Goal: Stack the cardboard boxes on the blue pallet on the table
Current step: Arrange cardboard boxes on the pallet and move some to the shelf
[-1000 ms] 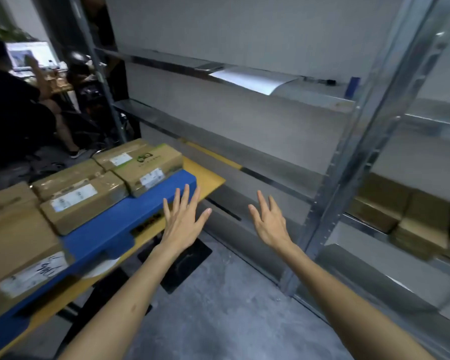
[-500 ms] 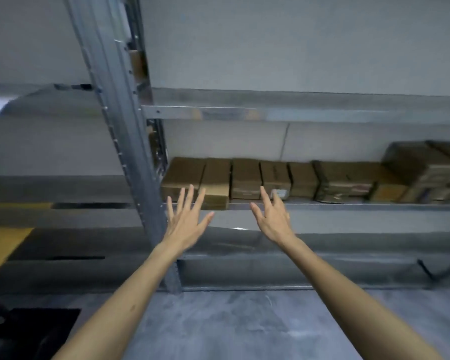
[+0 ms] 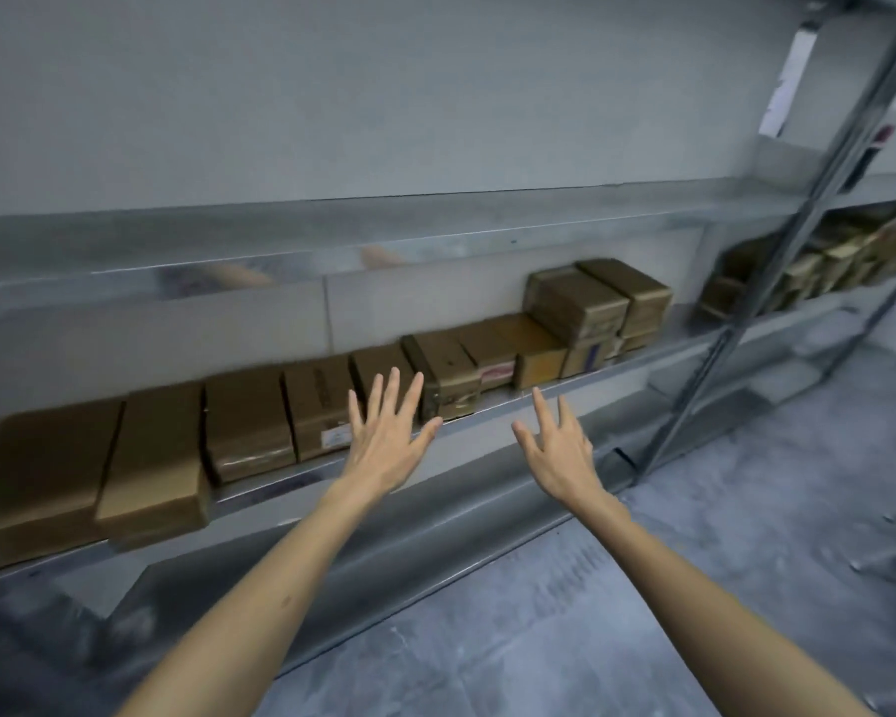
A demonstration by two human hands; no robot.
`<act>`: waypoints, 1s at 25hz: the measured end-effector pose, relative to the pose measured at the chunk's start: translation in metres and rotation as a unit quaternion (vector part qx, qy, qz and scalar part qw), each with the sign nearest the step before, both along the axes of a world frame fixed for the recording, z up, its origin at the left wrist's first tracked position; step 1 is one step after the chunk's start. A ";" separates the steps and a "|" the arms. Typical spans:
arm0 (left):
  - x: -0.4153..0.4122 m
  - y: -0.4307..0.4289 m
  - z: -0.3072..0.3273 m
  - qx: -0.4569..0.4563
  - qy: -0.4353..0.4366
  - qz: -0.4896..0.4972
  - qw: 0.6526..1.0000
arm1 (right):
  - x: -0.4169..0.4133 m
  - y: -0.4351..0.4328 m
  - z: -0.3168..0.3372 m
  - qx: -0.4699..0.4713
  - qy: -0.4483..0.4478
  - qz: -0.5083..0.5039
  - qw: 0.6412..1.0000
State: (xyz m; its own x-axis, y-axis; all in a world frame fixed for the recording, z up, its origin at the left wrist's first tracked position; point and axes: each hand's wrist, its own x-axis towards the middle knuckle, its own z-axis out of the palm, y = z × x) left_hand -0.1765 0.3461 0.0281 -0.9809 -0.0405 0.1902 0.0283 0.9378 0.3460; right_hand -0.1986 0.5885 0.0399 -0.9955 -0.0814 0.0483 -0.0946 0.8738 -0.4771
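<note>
Several brown cardboard boxes [image 3: 249,426] stand in a row on a low metal shelf [image 3: 534,401], with two more stacked at the row's right end [image 3: 590,297]. My left hand [image 3: 389,437] is stretched out with fingers spread, in front of the boxes near the middle of the row and holding nothing. My right hand [image 3: 559,447] is also spread and empty, just below the shelf's front edge. The blue pallet and the table are out of view.
A metal upright [image 3: 777,282] of the rack rises at the right, with more boxes [image 3: 818,261] on the shelf section beyond it. Another shelf board [image 3: 332,235] runs above the boxes. Grey concrete floor [image 3: 694,561] lies below.
The view has swung right, from the table with the blue pallet to the rack, and come closer to the row of boxes. Both hands stay spread and empty.
</note>
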 end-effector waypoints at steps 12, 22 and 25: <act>-0.215 0.099 -0.003 0.026 -0.044 -0.103 0.993 | -0.158 0.093 0.002 0.000 -0.018 -0.112 0.994; -0.309 0.199 -0.017 0.098 -0.103 -0.065 0.988 | -0.285 0.170 -0.012 -0.065 -0.031 -0.110 0.991; -0.338 0.237 -0.023 0.149 -0.116 -0.012 0.982 | -0.330 0.192 -0.021 -0.145 -0.036 -0.076 0.986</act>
